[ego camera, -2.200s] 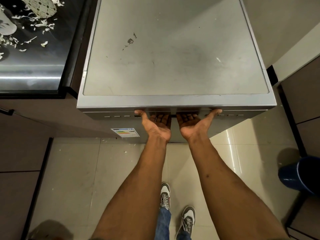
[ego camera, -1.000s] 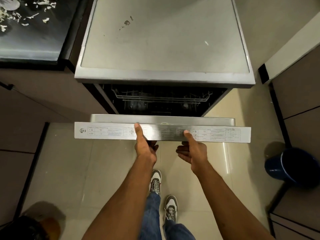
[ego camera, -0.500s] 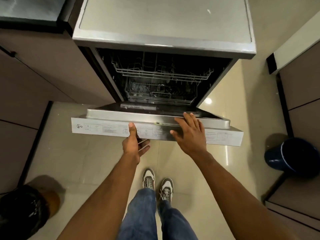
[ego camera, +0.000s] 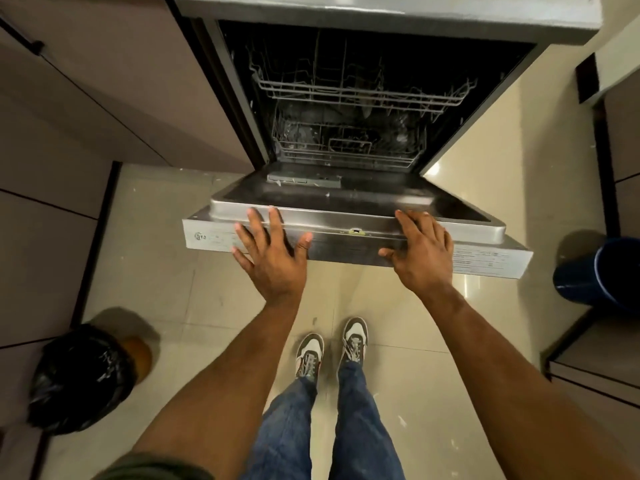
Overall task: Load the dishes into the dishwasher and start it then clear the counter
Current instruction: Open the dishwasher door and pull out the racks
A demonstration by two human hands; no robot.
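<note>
The steel dishwasher stands wide open in front of me. Its door (ego camera: 349, 202) hangs low, almost level, with the inner face up. My left hand (ego camera: 272, 249) lies flat with spread fingers on the door's top edge, left of the latch. My right hand (ego camera: 420, 249) rests palm down on the same edge, right of the latch, fingers straight. Inside, the upper wire rack (ego camera: 360, 88) and the lower wire rack (ego camera: 346, 143) show in the dark tub; dim shapes sit in them that I cannot identify. No dishes are in my hands.
A bin with a black bag (ego camera: 79, 375) stands on the tiled floor at lower left. A blue bucket (ego camera: 599, 271) sits at the right by brown cabinets (ego camera: 623, 133). Brown cabinet fronts (ego camera: 86, 98) flank the dishwasher on the left. My feet (ego camera: 329, 348) stand just behind the door.
The door has swung from shut down to nearly level. Both hands went from pulling under its handle edge to lying flat on top of it. The counter has left the view.
</note>
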